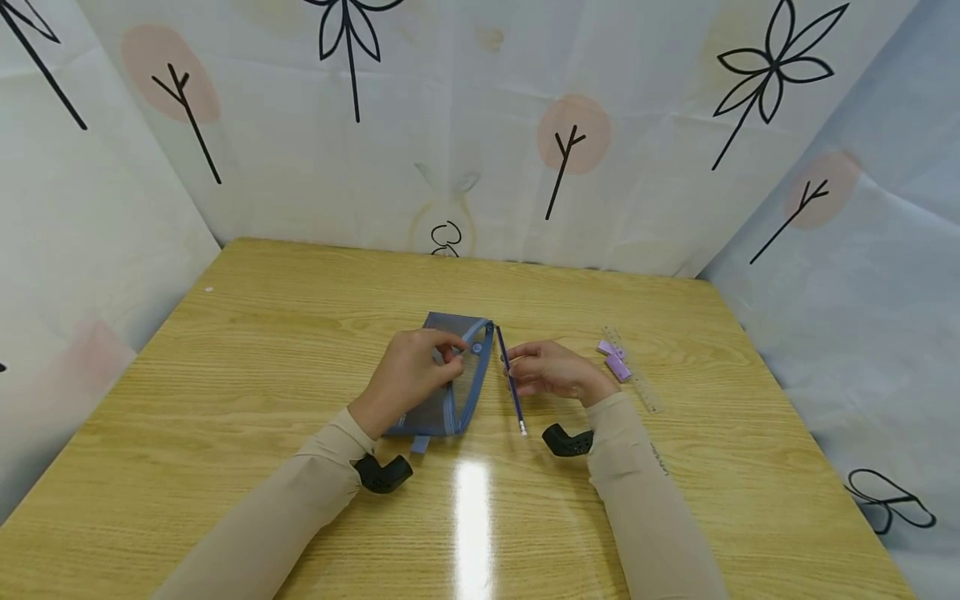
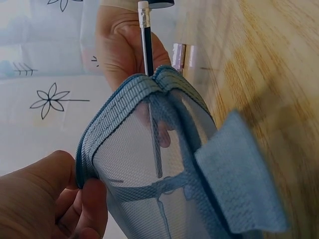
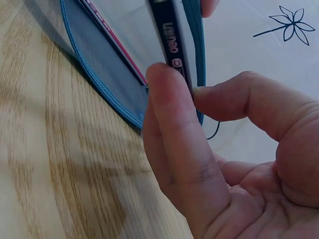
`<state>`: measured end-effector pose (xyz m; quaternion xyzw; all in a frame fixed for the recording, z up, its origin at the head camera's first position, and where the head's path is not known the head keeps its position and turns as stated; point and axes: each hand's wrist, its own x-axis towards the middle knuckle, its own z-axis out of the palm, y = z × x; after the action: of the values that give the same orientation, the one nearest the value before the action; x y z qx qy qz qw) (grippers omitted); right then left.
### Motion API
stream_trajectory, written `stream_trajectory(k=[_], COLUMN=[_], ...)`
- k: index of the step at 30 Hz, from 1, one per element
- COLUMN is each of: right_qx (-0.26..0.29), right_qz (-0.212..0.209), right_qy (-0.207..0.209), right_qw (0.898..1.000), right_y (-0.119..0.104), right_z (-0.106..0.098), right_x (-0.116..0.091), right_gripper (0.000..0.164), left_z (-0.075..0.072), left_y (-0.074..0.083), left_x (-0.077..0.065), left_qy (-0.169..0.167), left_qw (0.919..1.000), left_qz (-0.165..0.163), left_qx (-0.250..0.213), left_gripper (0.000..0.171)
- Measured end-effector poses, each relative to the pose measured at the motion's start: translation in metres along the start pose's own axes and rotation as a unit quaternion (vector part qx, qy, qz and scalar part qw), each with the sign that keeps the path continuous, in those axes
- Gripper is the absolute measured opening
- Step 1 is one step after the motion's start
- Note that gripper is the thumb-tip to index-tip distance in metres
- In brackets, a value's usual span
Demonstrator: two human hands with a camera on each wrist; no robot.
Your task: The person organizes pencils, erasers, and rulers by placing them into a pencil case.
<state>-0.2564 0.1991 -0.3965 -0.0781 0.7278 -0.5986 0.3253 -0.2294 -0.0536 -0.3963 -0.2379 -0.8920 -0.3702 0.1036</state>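
Note:
A blue mesh zip pouch (image 1: 438,408) stands on the table in front of me, its mouth spread toward the right. My left hand (image 1: 411,367) pinches the zipper edge of the pouch between thumb and fingers. Just right of the opening, my right hand (image 1: 551,371) holds a dark blue pencil (image 1: 517,400) between thumb and fingertips. Its white eraser end points toward me, and its far end is by the pouch's upper right corner. Through the pouch's mouth, the right wrist view shows a red-striped pencil (image 3: 114,42) lying inside.
To the right of my right hand, a clear ruler (image 1: 647,390) lies on the wooden table (image 1: 300,292) beside small purple blocks (image 1: 618,367). Printed white cloth (image 1: 465,100) hangs behind the table and at both sides. Black devices sit at both wrists.

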Motion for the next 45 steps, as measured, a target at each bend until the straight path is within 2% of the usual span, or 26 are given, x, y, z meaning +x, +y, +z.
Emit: stream_trajectory(k=[21,35,45], right_qx=[0.014,0.078,0.123], right_qz=[-0.013,-0.017,-0.032], right_qy=[0.0,0.071,0.092], right_qw=[1.0,0.994,0.988], right_y=[0.001,0.002,0.002], right_z=[0.017,0.04,0.054], right_x=[0.012,0.023,0.028], right_gripper=[0.055,0.051,0.051], left_z=[0.001,0.002,0.004], left_y=[-0.002,0.0,0.0], left_x=[0.0,0.0,0.0], left_qy=[-0.005,-0.006,-0.004], left_qw=[1.0,1.0,0.9999], left_qz=[-0.001,0.004,0.012], left_qx=[0.0,0.0,0.003], left_gripper=[0.017,0.018,0.017])
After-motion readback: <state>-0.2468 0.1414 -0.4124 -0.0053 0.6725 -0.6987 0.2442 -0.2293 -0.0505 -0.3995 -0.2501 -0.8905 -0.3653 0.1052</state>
